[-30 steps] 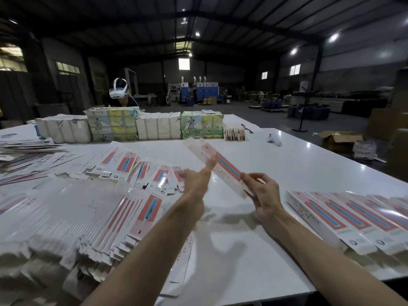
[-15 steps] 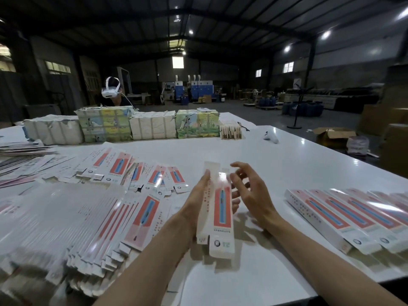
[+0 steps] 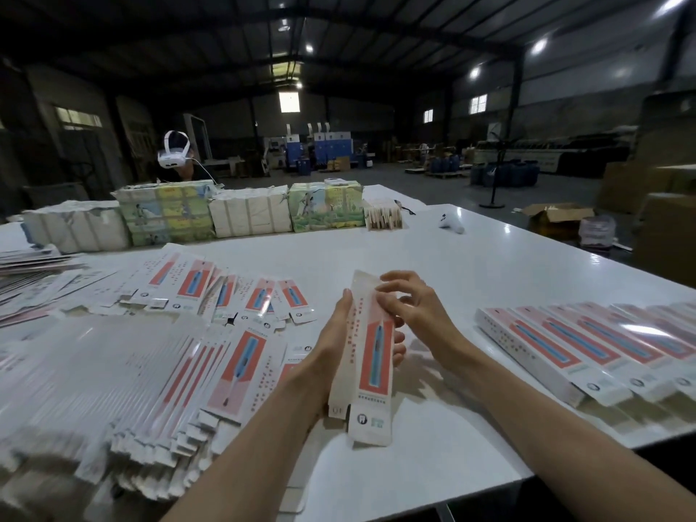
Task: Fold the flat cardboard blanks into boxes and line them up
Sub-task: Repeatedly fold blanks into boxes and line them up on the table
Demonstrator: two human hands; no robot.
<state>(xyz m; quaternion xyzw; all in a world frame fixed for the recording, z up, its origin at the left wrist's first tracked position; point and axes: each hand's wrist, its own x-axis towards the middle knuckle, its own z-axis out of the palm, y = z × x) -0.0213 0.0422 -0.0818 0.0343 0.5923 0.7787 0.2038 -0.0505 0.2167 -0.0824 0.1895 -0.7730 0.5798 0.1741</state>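
Note:
A long white cardboard blank with a red and blue panel [image 3: 371, 356] stands nearly upright above the white table [image 3: 470, 258], partly opened into a box shape. My left hand [image 3: 331, 344] grips its left side, fingers wrapped behind it. At the blank's upper end my right hand [image 3: 410, 299] pinches the top part with curled fingers. A large fanned pile of flat blanks [image 3: 124, 371] lies to the left. Several folded boxes [image 3: 587, 348] sit side by side in a row at the right.
Wrapped paper bundles [image 3: 248, 214] stand in a line across the table's far side, with a small stack of cards [image 3: 382, 218] and a white object [image 3: 452, 224] near them. A person wearing a white headset [image 3: 174, 154] is behind the bundles. The table's front edge is close.
The blank swung from a slanted hold at arm's length to upright and closer to me. My right hand moved from its lower end to its top; my left hand now wraps its side.

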